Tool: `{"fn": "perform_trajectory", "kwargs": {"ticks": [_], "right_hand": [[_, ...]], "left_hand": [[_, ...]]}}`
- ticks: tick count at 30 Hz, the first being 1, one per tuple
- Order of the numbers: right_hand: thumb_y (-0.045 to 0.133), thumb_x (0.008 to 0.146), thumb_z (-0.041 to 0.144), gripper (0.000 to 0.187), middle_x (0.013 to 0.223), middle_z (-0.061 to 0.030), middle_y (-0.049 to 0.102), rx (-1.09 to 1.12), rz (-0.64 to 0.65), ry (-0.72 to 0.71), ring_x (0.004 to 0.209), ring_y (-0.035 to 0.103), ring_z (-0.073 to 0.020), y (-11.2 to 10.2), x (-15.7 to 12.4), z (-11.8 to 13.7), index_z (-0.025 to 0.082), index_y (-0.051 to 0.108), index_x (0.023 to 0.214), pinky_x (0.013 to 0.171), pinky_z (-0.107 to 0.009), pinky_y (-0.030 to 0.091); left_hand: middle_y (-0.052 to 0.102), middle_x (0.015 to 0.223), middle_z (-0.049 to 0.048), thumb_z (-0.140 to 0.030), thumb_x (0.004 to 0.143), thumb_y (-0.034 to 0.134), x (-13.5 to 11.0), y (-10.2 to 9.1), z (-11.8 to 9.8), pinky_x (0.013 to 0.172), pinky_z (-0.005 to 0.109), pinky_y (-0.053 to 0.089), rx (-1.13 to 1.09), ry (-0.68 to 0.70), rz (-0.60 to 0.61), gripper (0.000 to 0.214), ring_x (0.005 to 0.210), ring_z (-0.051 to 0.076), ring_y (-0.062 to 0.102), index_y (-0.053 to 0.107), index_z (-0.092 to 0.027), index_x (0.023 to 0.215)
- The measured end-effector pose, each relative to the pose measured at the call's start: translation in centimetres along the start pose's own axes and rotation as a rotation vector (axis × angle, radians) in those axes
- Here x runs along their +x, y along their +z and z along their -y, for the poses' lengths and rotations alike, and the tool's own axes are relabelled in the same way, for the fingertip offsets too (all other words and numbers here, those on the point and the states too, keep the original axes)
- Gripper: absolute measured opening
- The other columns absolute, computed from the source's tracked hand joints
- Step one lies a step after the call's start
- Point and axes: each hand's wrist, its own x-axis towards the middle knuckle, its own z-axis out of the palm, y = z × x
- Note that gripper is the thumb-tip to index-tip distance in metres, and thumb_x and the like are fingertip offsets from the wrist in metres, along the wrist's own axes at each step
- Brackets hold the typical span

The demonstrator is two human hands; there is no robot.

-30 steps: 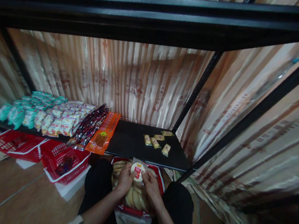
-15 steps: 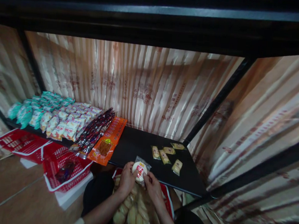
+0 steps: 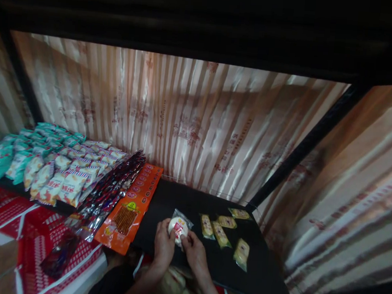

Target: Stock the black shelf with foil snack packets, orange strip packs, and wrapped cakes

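Between my two hands is a round white snack in a clear wrapper [image 3: 180, 225] with a red and yellow label. My left hand [image 3: 163, 249] grips its left side, and my right hand [image 3: 195, 255] pinches the lower right edge. The packet is held over the front of a black shelf [image 3: 184, 209]. To its right, several small yellow snack packets [image 3: 222, 235] lie loosely on that shelf. Below my forearms is a blurred heap of pale packets [image 3: 174, 288], partly hidden by my arms.
An orange snack bag [image 3: 127, 216] lies left of my hands, beside a stack of dark shiny packets [image 3: 112, 192]. Farther left are white packets [image 3: 72, 185] and teal packets [image 3: 3, 159]. Red baskets [image 3: 34, 254] stand below. A black post [image 3: 293, 159] rises at right, with an upper shelf [image 3: 198, 34] overhead.
Both hands have carried the wrapped round snack forward, from above the heap to over the shelf. The view has come closer to the shelf.
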Motion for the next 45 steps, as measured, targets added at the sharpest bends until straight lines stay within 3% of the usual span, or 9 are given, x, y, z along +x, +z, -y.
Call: {"fn": "perform_trajectory", "kwargs": {"ticks": [6,11,18,23,35,45], "right_hand": [[0.048,0.071,0.045,0.033,0.075,-0.0050,0.069,-0.168,-0.064,-0.043,0.070,0.063,-0.0198,0.7,4.4,1.0,0.018,0.064,0.083,0.065,-0.027,0.045],[0.048,0.074,0.039,0.029,0.074,-0.0047,0.069,-0.238,-0.080,-0.032,0.069,0.064,-0.0191,1.9,7.9,1.1,0.018,0.065,0.085,0.064,-0.025,0.045],[0.048,0.078,0.033,0.023,0.077,-0.0051,0.069,-0.336,-0.071,-0.028,0.070,0.064,-0.0173,3.7,13.1,0.9,0.017,0.064,0.082,0.065,-0.024,0.045],[0.050,0.077,0.029,0.021,0.082,-0.0052,0.070,-0.341,-0.048,-0.032,0.074,0.065,-0.0168,4.7,16.7,1.3,0.017,0.065,0.085,0.070,-0.024,0.045],[0.049,0.081,0.033,0.028,0.092,-0.0041,0.071,-0.464,0.006,0.017,0.080,0.065,-0.0158,6.3,22.0,3.0,0.020,0.066,0.100,0.070,-0.023,0.046],[0.047,0.081,0.038,0.031,0.097,-0.0044,0.070,-0.550,0.001,0.035,0.089,0.064,-0.0181,7.5,23.5,3.9,0.023,0.066,0.100,0.073,-0.025,0.045]], "left_hand": [[0.053,0.103,0.0115,-0.011,0.079,0.043,4.0,1.2,-0.7,0.090,0.030,0.042,0.139,-0.004,-0.096,0.034,0.097,0.019,0.053,0.056,-0.010,0.111],[0.054,0.103,0.0108,-0.012,0.079,0.044,7.0,2.5,0.0,0.093,0.033,0.041,0.278,0.057,-0.160,0.037,0.102,0.022,0.050,0.057,-0.014,0.113],[0.052,0.118,0.0148,-0.016,0.082,0.042,10.7,5.1,1.8,0.099,0.039,0.038,0.303,0.183,-0.205,0.038,0.115,0.025,0.045,0.052,-0.010,0.118],[0.044,0.133,0.0166,-0.016,0.085,0.037,13.1,5.7,2.7,0.104,0.041,0.036,0.351,0.245,-0.194,0.039,0.127,0.027,0.036,0.050,-0.009,0.121],[0.042,0.137,0.0168,-0.014,0.085,0.034,15.2,5.9,3.0,0.105,0.041,0.033,0.516,0.284,-0.073,0.044,0.130,0.025,0.034,0.048,-0.006,0.125],[0.037,0.140,0.0136,-0.019,0.088,0.030,16.2,4.5,2.8,0.108,0.043,0.026,0.671,0.278,0.041,0.045,0.132,0.023,0.029,0.042,-0.008,0.130]]}}
